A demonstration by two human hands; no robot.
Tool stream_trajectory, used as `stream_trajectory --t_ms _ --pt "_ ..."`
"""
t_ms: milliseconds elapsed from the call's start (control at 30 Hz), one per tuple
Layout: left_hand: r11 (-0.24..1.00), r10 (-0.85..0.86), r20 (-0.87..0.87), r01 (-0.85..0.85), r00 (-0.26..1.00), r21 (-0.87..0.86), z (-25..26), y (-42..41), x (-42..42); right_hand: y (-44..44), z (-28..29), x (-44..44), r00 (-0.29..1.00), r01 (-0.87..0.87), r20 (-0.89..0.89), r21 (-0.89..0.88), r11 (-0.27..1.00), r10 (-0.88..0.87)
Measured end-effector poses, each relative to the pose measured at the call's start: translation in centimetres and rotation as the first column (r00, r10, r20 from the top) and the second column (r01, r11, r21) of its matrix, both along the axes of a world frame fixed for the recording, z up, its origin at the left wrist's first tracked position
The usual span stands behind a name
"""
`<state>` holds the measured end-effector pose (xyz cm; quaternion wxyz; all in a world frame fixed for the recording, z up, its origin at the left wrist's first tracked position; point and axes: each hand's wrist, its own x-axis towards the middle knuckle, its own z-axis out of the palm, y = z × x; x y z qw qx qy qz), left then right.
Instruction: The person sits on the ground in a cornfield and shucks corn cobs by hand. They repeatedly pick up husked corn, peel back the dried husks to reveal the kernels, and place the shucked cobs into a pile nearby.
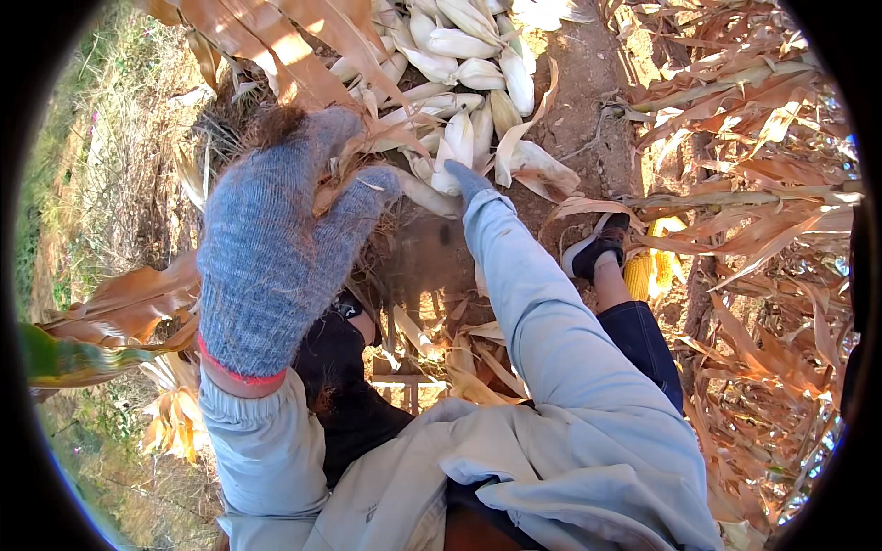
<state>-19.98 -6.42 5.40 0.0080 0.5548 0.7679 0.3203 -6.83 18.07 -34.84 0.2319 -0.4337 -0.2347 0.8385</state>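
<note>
My left hand [265,248] wears a blue-grey knitted glove with a red cuff and is raised close to the camera. A dry brown corn husk [327,196] shows between its thumb and fingers; what lies beneath the palm is hidden. A tuft of brown corn silk [275,126] sticks up beside the fingers. Farther down, my right hand [468,180], in a similar glove, reaches to the near edge of a heap of pale, husk-covered corn ears [475,72]. Its visible finger touches one pale ear [446,180]. The other fingers are hidden, so its grip cannot be judged.
Dry corn stalks [744,198] lean in from the right. Large brown leaves [296,52] hang at the upper left, near my left hand. A bare yellow corn ear [641,275] lies by my shoe [599,246]. Loose husks [475,372] litter the soil between my legs.
</note>
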Motion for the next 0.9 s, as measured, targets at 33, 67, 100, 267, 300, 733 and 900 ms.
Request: stream_trajectory --t_ms 33,67,100,267,300,733,900 --pt "1.0 0.001 -0.013 -0.001 1.0 0.017 0.0 0.0 0.0 -0.9 0.8 1.4 0.994 -0.011 -0.105 -0.082 0.997 0.002" --pt "1.0 0.013 0.018 -0.013 1.0 -0.002 0.3 0.1 0.2 -2.0 1.7 3.1 0.989 -0.042 -0.148 -0.14 0.989 0.022" --pt "1.0 0.027 0.047 -0.026 0.999 -0.016 0.7 0.1 0.5 -3.0 3.1 4.8 0.985 -0.092 -0.16 -0.175 0.98 0.064" --pt "0.996 0.0 0.113 -0.01 0.994 0.088 0.6 -0.3 1.1 -8.7 17.1 11.7 0.936 -0.343 -0.093 -0.038 0.938 0.339" --pt "0.996 -0.002 0.176 -0.014 0.984 0.089 0.4 0.1 1.1 -9.2 20.0 12.9 0.915 -0.389 -0.089 0.058 0.92 0.393" --pt "0.947 -0.29 0.942 -0.09 0.166 0.307 0.4 4.5 8.2 -8.9 35.8 19.9 0.831 -0.537 0.143 0.456 0.71 0.537" --pt "0.94 -0.308 0.947 -0.12 0.095 0.318 1.3 5.8 8.4 -9.2 38.3 20.4 0.798 -0.569 0.261 0.622 0.537 0.543"
